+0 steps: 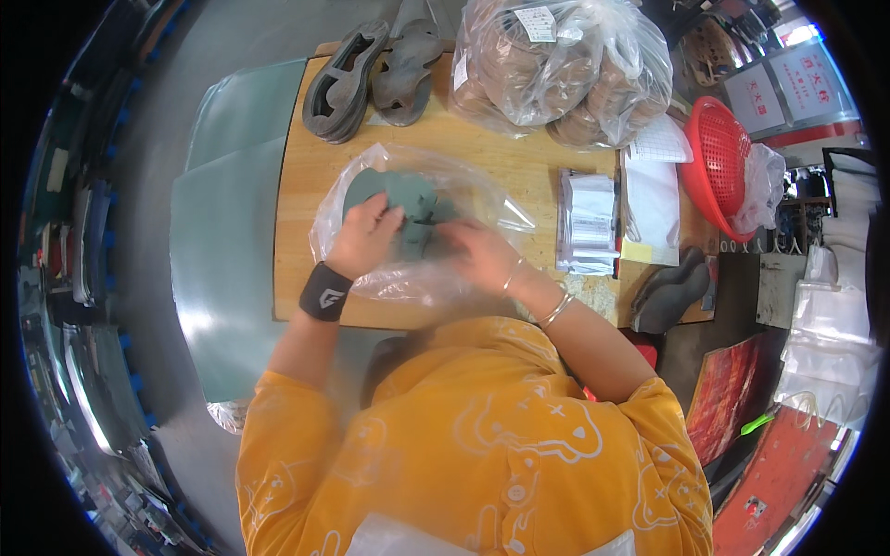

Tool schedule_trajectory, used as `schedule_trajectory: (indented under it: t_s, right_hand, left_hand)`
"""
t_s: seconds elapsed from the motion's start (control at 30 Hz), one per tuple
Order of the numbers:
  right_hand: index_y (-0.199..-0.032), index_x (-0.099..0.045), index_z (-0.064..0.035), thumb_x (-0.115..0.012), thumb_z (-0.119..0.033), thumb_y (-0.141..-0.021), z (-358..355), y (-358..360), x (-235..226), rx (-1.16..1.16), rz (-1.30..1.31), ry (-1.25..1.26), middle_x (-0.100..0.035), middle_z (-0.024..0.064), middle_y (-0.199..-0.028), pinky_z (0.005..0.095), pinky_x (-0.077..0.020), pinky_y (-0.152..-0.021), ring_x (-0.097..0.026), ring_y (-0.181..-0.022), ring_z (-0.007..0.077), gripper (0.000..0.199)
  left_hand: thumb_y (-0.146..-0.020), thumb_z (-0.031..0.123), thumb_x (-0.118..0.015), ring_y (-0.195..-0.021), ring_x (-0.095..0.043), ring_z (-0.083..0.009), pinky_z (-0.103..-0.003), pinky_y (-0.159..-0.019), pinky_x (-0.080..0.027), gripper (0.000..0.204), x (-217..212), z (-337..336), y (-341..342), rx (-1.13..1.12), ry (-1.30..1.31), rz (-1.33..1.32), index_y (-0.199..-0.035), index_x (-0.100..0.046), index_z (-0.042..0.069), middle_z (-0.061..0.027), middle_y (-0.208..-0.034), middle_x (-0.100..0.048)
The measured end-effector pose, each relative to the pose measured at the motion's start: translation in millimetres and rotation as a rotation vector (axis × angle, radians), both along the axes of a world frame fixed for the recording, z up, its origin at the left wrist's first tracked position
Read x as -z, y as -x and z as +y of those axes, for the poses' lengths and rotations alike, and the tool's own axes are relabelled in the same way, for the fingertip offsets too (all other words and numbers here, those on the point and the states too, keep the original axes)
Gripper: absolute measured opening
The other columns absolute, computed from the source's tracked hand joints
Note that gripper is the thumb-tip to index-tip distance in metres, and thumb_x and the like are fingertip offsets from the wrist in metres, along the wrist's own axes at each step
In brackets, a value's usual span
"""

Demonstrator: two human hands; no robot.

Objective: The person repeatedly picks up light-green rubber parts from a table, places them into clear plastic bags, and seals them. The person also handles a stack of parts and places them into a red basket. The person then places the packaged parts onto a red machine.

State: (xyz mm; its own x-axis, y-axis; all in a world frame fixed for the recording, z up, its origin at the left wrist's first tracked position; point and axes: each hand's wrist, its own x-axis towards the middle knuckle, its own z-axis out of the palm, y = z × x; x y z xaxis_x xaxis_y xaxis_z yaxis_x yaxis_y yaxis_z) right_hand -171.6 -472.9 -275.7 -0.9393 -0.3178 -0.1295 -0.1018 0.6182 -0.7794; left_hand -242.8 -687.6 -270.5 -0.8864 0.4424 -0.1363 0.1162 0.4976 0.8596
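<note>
Flat green cut pieces, with rounded edges and dark slits, lie on a clear plastic bag spread over the wooden table. My left hand, with a black wristband, holds the pieces at their near left edge, its fingers bent over them. My right hand, wearing bracelets, grips their right side; motion smears it a little. What lies beneath the pieces is partly hidden by both hands.
Stacked grey shoe soles stand at the far left of the table. Beyond the green pieces is a big clear bag of brown soles. Bundled papers, a red basket and a dark sole sit right. Green sheets lie left.
</note>
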Motion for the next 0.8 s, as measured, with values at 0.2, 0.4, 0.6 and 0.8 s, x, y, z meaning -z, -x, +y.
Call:
schedule_trajectory:
  t_s: [0.2,0.4,0.6,0.8]
  right_hand:
    - [-0.125,-0.052,-0.0037,-0.066,-0.004,-0.070,-7,-17,17,-0.052,0.164,-0.137,-0.045,0.0162,-0.127,0.0372,-0.0427,-0.096,-0.047,-0.117,0.0315,0.057]
    - [-0.123,-0.054,-0.0028,-0.062,-0.004,-0.073,11,-10,20,0.262,-0.270,0.336,-0.058,0.0131,-0.114,0.0332,-0.0490,-0.084,-0.056,-0.102,0.0223,0.051]
    - [-0.132,-0.045,-0.0017,-0.060,-0.006,-0.076,31,-22,35,0.481,-0.086,0.357,-0.053,0.0166,-0.121,0.0327,-0.0477,-0.086,-0.054,-0.106,0.0243,0.058]
    - [-0.138,-0.031,-0.0002,-0.074,-0.019,-0.069,3,-19,35,0.278,0.187,-0.175,-0.044,0.0221,-0.131,0.0420,-0.0401,-0.099,-0.044,-0.121,0.0357,0.084]
  left_hand:
    - [-0.095,0.010,-0.046,-0.078,-0.055,-0.0094,-0.026,-0.071,-0.045,0.020,-30,-33,7,-0.245,-0.576,-0.077,-0.107,-0.058,-0.001,-0.0014,-0.088,-0.062]
    - [-0.086,0.012,-0.057,-0.090,-0.060,-0.0293,-0.034,-0.077,-0.049,0.031,-37,18,-30,0.101,0.278,0.492,-0.116,-0.056,0.003,-0.0120,-0.098,-0.061]
    - [-0.082,0.017,-0.063,-0.103,-0.054,-0.0332,-0.039,-0.085,-0.046,0.041,4,18,-38,0.000,0.060,0.431,-0.120,-0.055,0.004,-0.0164,-0.112,-0.057]
    - [-0.087,0.026,-0.062,-0.111,-0.052,-0.0286,-0.037,-0.094,-0.041,0.053,59,-30,40,-0.350,-0.226,-0.103,-0.131,-0.046,0.003,-0.0186,-0.125,-0.054]
